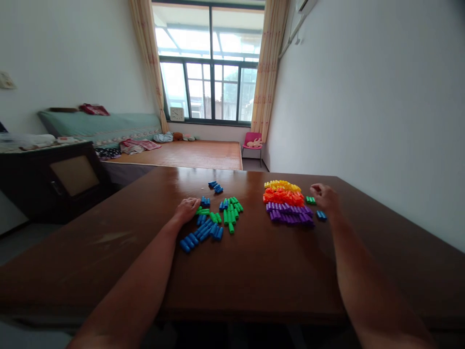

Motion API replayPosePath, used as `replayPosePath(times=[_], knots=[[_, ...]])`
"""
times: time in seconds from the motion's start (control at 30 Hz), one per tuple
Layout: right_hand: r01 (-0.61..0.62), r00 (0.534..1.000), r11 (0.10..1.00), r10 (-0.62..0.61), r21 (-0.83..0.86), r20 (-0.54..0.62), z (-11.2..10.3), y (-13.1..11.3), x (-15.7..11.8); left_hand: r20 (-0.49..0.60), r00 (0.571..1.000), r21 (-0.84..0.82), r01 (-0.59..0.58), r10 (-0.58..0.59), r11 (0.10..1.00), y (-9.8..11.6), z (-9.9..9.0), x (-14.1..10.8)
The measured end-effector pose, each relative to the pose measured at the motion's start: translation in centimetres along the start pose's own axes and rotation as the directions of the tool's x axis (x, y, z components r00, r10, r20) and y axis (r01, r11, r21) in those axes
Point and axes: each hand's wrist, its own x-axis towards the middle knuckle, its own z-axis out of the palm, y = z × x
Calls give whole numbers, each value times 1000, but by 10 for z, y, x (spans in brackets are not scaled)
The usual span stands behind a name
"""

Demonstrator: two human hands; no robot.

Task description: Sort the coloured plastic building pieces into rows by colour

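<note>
My left hand (188,209) rests at the left edge of a loose spread of small plastic cylinders, its fingers curled; whatever they hold is hidden. Close to its fingertips lie blue cylinders (205,201) and green cylinders (205,212). Further right in that spread is a larger green cluster (231,214), with a blue group (196,236) nearer to me. On the right, my right hand (324,196) is closed just above a small green row (310,199); I cannot make out anything in its fingers. A short blue row (321,215) lies below that hand.
Yellow (282,185), orange (283,196) and purple cylinders (289,214) lie in stacked bands left of my right hand. A few blue cylinders (216,187) sit farther back on the brown table (254,271). Beyond are a bed (196,152) and a pink chair (253,140).
</note>
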Motion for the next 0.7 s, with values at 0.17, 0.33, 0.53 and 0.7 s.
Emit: replayPosePath(times=[0.17,0.33,0.53,0.7], knots=[[399,847,856,-482,328,226,36,-141,-45,-29,999,-39,19,-21,999,1,0,-2],[470,706,855,-513,219,487,91,-205,-70,-18,999,-50,31,-32,998,7,-4,-5],[149,710,943,-312,298,632,127,-202,-54,28,999,-2,38,-38,999,12,-7,-7],[24,627,897,-358,442,692,105,-192,-48,14,999,-11,38,-38,999,8,-3,-5]])
